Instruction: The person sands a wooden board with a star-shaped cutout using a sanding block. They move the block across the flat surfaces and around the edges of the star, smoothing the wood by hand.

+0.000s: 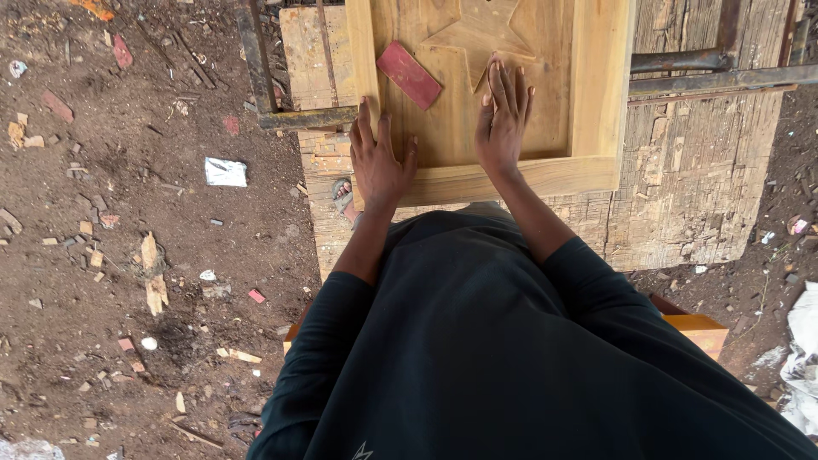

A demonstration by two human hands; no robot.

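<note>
Your left hand (377, 164) lies spread flat on the wooden panel's (596, 94) frame corner, your right hand (503, 119) flat, fingers together, on its star carving (477, 34). Neither grips anything, so the panel, lying on the worn bench (699, 187), may slide. The red sanding block (409, 74), probably loose, could get knocked off.

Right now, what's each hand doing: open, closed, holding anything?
Left hand: open, flat on the wooden panel's corner frame, holding nothing.
Right hand: open, fingers flat on the raised star carving, holding nothing.
</note>
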